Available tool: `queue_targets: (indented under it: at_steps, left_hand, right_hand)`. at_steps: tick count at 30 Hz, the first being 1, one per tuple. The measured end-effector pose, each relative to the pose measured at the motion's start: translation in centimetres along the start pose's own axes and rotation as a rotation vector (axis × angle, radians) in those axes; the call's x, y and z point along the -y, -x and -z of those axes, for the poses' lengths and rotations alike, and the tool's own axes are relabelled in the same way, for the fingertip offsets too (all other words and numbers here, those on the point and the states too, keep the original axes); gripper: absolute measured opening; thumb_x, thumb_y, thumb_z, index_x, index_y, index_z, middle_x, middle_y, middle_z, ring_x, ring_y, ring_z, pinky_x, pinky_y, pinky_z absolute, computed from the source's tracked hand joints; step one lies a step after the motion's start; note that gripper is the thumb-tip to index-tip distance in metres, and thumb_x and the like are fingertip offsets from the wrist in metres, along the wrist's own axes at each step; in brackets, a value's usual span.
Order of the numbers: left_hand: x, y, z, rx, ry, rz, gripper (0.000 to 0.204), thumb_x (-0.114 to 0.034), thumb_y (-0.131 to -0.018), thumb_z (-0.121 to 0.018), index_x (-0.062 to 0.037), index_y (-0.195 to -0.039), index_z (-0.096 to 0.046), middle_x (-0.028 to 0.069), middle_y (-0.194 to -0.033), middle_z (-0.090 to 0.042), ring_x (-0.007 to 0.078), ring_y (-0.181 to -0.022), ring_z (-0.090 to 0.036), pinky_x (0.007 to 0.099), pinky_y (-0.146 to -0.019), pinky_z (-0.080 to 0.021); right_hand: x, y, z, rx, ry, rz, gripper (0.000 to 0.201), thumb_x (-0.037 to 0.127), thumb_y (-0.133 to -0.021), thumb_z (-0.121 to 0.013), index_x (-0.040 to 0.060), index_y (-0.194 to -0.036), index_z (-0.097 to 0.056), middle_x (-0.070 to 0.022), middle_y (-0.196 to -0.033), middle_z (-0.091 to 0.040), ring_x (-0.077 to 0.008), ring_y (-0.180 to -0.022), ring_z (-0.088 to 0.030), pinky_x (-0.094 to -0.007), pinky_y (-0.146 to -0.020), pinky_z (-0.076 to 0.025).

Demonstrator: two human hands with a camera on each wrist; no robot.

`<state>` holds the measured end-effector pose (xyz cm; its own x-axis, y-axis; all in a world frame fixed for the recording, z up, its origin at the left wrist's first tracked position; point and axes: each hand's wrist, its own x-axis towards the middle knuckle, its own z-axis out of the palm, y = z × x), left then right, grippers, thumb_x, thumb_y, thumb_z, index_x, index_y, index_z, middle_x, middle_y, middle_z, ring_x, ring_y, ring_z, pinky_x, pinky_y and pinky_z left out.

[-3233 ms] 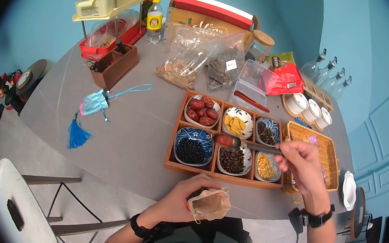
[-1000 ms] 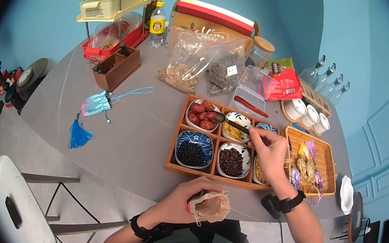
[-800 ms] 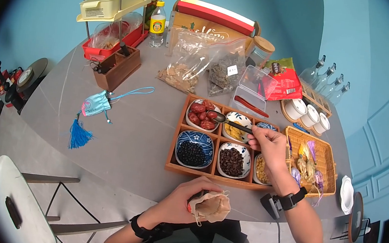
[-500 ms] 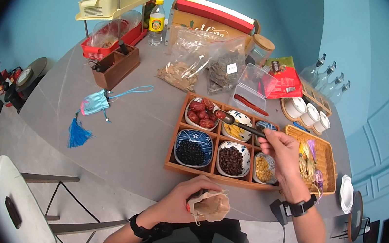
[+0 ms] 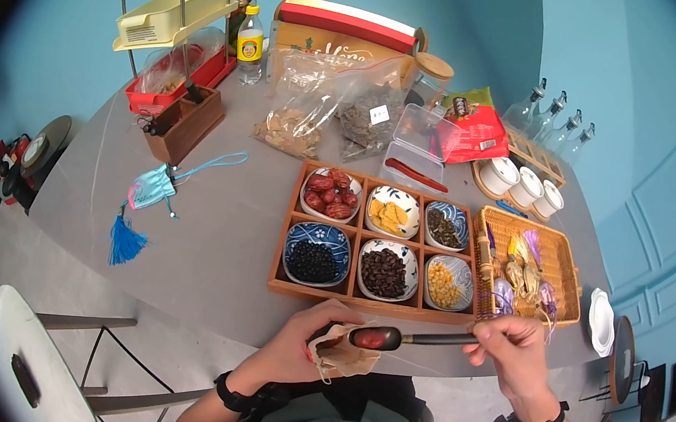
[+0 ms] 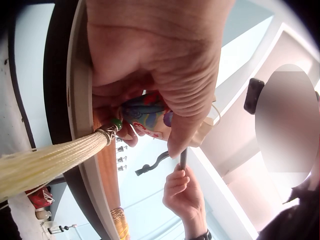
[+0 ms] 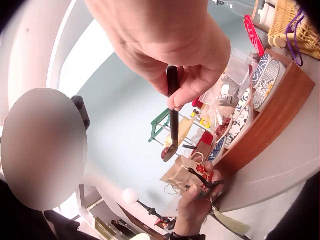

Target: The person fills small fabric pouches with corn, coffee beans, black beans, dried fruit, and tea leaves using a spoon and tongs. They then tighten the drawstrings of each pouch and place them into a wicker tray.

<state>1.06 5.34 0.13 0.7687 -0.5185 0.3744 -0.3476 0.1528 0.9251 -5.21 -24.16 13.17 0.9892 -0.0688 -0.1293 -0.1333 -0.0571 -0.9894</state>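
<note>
My left hand [image 5: 297, 338] grips a small drawstring pouch [image 5: 345, 366], its beige mouth held open upward. In the left wrist view the pouch's side is colourfully patterned, and a cream tassel [image 6: 55, 157] hangs from it. Between thumb and fingers, my right hand [image 5: 514, 354] pinches the dark handle of a spoon [image 7: 173, 120]. One red date [image 5: 372, 338] lies in the spoon's bowl, which overlaps the pouch's mouth in the head view. Beyond the hands, a compartmented wooden tray [image 5: 326, 298] carries bowls of red dates [image 5: 330, 193], black beans [image 5: 313, 262] and other dried pieces.
A wicker basket [image 5: 574, 285] with tasselled sachets stands right of the tray. Plastic bags [image 5: 293, 111], a clear box [image 5: 412, 165] and a jar [image 5: 430, 78] are behind it. A blue tasselled pouch [image 5: 153, 188] lies left. A chair [image 5: 18, 374] stands front left.
My right hand has brought the spoon with the date from the date bowl down and toward me, to the pouch's mouth. The left hand keeps holding the pouch; the head view has shifted slightly.
</note>
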Motion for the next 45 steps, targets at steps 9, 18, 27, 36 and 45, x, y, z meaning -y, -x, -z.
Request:
queue_targets:
  at_steps: [9,18,27,36,45]
  left_hand:
    - [-0.4,0.0,0.1,0.027,0.026,0.025,0.063,-0.009,-0.070,-0.091,-0.0067,-0.127,-0.062,0.0083,-0.118,-0.063,0.0222,-0.108,-0.063,0.0345,-0.096,-0.051]
    - [-0.4,0.1,0.1,0.000,-0.016,0.027,0.062,-0.006,-0.071,-0.088,-0.0061,-0.127,-0.062,0.0087,-0.117,-0.064,0.0225,-0.108,-0.065,0.0337,-0.096,-0.051]
    - [-0.3,0.1,0.1,0.001,0.003,0.016,0.062,-0.006,-0.070,-0.088,-0.0061,-0.127,-0.062,0.0097,-0.119,-0.066,0.0241,-0.109,-0.065,0.0341,-0.096,-0.051]
    - [-0.2,0.2,0.2,0.002,0.011,0.011,0.062,-0.006,-0.071,-0.088,-0.0069,-0.128,-0.063,0.0089,-0.119,-0.066,0.0235,-0.109,-0.066,0.0338,-0.096,-0.051]
    - [-0.4,0.2,0.3,0.015,0.014,0.008,0.060,-0.006,-0.075,-0.085,-0.0083,-0.130,-0.063,0.0076,-0.120,-0.065,0.0220,-0.106,-0.065,0.0310,-0.088,-0.051]
  right_hand:
    - [1.6,1.7,-2.9,0.251,0.839,0.843,0.013,0.004,-0.082,-0.078,0.0006,-0.095,-0.077,-0.0154,-0.094,-0.074,-0.0237,-0.073,-0.072,-0.0270,-0.062,-0.056]
    - [1.4,0.8,-0.5,0.082,0.829,1.096,0.015,0.005,-0.083,-0.079,-0.0009,-0.097,-0.076,-0.0121,-0.092,-0.075,-0.0198,-0.076,-0.069,-0.0281,-0.064,-0.056]
    - [1.6,-8.4,-3.4,-0.176,0.656,0.791,0.013,0.006,-0.089,-0.077,-0.0025,-0.099,-0.076,-0.0110,-0.087,-0.075,-0.0166,-0.074,-0.070,-0.0272,-0.065,-0.052]
    - [1.3,-16.2,-7.3,-0.056,0.738,0.969,0.012,0.006,-0.090,-0.075,-0.0017,-0.100,-0.075,-0.0148,-0.092,-0.075,-0.0235,-0.077,-0.073,-0.0312,-0.068,-0.057]
    - [2.2,-16.2,-7.4,0.200,1.026,1.320,0.016,0.001,-0.085,-0.076,-0.0012,-0.100,-0.073,-0.0133,-0.098,-0.073,-0.0302,-0.087,-0.071,-0.0386,-0.075,-0.058]
